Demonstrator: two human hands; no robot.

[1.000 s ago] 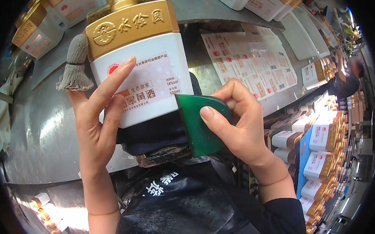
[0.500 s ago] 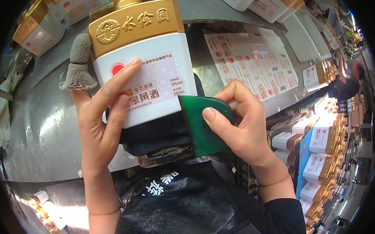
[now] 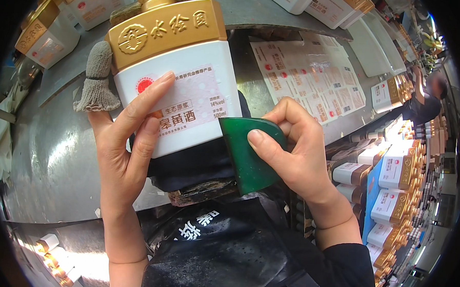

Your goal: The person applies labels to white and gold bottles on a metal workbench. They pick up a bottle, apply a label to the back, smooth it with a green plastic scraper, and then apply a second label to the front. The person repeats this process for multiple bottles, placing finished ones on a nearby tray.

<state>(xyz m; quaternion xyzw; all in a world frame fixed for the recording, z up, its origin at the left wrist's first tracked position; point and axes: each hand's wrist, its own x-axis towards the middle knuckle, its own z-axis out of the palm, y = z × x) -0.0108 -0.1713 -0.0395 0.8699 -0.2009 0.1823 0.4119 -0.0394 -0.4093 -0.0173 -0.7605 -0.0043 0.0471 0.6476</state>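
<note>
A flat white bottle (image 3: 224,66) with a gold shoulder and neck leans back on a dark padded rest (image 3: 198,168). Its front carries a pale pink, printed label (image 3: 194,90). My left hand (image 3: 125,139) grips the bottle at its left edge; one bare finger and the thumb lie on the label and lower front, while a grey knitted cover (image 3: 98,76) wraps another finger beside the gold part. The remaining fingers are hidden. My right hand (image 3: 301,152) pinches a green scraper (image 3: 252,155) between thumb and fingers. The scraper's upper corner is at the bottle's lower right edge.
A sheet of labels (image 3: 315,75) lies on the grey metal table (image 3: 55,151), right of the bottle. More gold-and-white bottles (image 3: 47,40) stand at the far left and far right. Rows of similar bottles (image 3: 393,171) fill the right side, near another person (image 3: 424,103).
The scraper has tilted slightly in my right hand. My left hand and the bottle have hardly moved.
</note>
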